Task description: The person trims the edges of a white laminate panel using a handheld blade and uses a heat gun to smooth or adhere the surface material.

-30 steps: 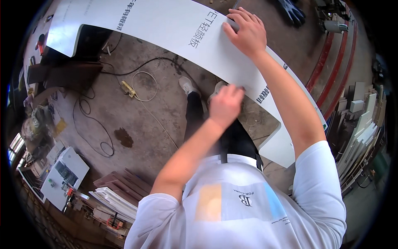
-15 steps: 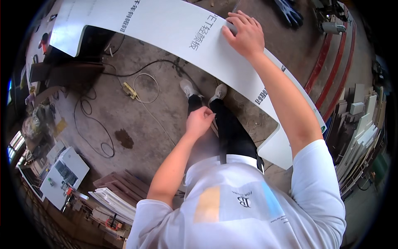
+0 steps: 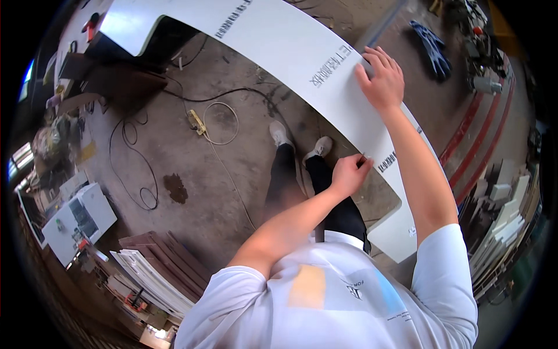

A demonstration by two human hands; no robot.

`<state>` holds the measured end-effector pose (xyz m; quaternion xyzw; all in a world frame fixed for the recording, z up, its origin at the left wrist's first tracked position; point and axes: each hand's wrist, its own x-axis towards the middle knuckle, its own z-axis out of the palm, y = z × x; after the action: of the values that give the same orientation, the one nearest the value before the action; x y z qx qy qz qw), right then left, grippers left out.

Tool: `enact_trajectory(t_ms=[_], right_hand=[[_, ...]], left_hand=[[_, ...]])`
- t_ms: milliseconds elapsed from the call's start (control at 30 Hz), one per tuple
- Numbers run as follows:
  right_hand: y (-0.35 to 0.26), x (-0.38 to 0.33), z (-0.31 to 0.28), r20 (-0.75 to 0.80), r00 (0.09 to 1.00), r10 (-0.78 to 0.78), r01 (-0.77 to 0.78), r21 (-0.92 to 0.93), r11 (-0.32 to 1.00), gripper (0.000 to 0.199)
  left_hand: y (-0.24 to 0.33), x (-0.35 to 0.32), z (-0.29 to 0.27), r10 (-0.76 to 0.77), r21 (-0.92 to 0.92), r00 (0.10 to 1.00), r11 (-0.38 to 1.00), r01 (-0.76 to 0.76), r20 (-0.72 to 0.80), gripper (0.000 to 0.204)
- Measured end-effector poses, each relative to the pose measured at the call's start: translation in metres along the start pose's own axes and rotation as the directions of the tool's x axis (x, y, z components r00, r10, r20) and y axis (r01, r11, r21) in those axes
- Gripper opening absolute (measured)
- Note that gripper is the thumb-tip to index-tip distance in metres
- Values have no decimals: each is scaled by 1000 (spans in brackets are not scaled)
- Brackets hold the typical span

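So I had this long, smooth, shiny white panel [image 3: 354, 110] curving in front of me, right fingers [image 3: 386, 61] draped over its outer edge, probably to steady it, though I can't tell if they gripped. My left fingers [image 3: 353, 163] were pinched shut by its inner edge, contents unclear; a crumpled dark-blue glove [image 3: 429, 46] lay past its outer edge.

A blue glove [image 3: 431, 50] lies at two o'clock, a yellow power strip [image 3: 197, 123] at ten, a dark stain [image 3: 175, 188] at nine, brown boards [image 3: 165, 258] at eight.
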<state>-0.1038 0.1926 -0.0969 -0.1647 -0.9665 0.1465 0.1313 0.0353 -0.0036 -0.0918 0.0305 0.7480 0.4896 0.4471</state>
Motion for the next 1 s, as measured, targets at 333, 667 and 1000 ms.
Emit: enact_trajectory(t_ms=[333, 667, 1000], right_hand=[[-4, -3, -6, 15, 1000, -19, 19, -26, 999, 30], [-6, 3, -14, 74, 996, -45, 49, -55, 997, 29], [-10, 1, -19, 138, 989, -45, 54, -62, 997, 31]], left_hand=[[17, 111, -231, 45, -364, 897, 904, -223, -439, 33], [41, 182, -396, 70, -311, 646, 834, -456, -760, 10], [24, 142, -284, 96, -219, 844, 945, -244, -527, 40]])
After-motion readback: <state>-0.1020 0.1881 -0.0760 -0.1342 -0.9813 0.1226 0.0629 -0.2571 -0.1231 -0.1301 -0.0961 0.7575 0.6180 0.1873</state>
